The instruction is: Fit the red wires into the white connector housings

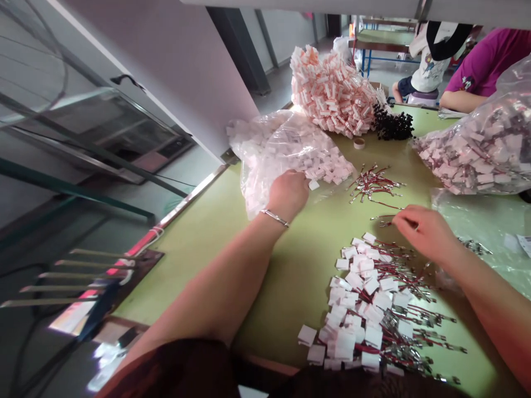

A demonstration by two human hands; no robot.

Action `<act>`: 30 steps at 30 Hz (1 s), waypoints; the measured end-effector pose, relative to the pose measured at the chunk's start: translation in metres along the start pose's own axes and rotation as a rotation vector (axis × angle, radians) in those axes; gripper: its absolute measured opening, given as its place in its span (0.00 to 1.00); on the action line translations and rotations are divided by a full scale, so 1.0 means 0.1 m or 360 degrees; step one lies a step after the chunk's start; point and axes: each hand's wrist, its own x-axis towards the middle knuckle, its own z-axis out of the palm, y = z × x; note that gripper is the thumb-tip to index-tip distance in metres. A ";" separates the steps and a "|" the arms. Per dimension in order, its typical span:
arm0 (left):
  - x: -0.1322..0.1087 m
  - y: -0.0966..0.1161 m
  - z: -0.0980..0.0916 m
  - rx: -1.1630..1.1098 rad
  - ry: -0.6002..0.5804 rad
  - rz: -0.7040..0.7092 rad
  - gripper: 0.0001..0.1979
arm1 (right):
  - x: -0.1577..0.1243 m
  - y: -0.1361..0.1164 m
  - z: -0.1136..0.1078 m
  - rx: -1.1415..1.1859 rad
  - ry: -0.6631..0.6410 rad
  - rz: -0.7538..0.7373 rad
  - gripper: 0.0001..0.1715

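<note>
My left hand (289,193) is at the edge of a pile of small white plastic housings (332,166) that spills from a clear bag. Its fingers curl downward and look closed; their tips are hidden, so I cannot see what is in them. A single white housing (313,185) lies right beside it. My right hand (423,231) pinches a short red wire (385,217) with metal terminals, just above the table. A loose bunch of similar red wires (373,183) lies beyond that hand. Nearer to me is a heap of white housings with red wires attached (360,309).
The green tabletop (199,249) has a metal-edged left side with a pronged rack (83,276). At the back stand a large pile of orange-white parts (332,94), black parts (392,122) and a tape roll (359,143). A full clear bag (481,143) sits right, near another person's arm (464,101).
</note>
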 end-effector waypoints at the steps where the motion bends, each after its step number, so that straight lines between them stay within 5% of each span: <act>1: 0.03 -0.05 0.04 0.0052 -0.0024 -0.0015 0.16 | 0.06 0.09 -0.02 -0.0078 0.0071 0.0067 0.13; 6: 0.05 -0.10 0.18 -0.0050 0.0012 0.0020 0.14 | 0.25 0.35 0.10 -0.0357 0.0003 0.0021 0.09; 14: 0.07 -0.09 0.22 -0.0502 -0.0004 0.0185 0.13 | 0.26 0.29 0.30 -0.0672 -0.0031 -0.0020 0.11; 22: 0.00 0.00 0.22 -0.0422 -0.0035 0.0074 0.12 | 0.15 0.14 0.13 -0.0573 0.0157 0.0228 0.11; 30: -0.04 0.09 0.35 -0.0503 -0.0003 0.0120 0.16 | 0.08 0.05 0.16 -0.0156 0.0096 0.0041 0.11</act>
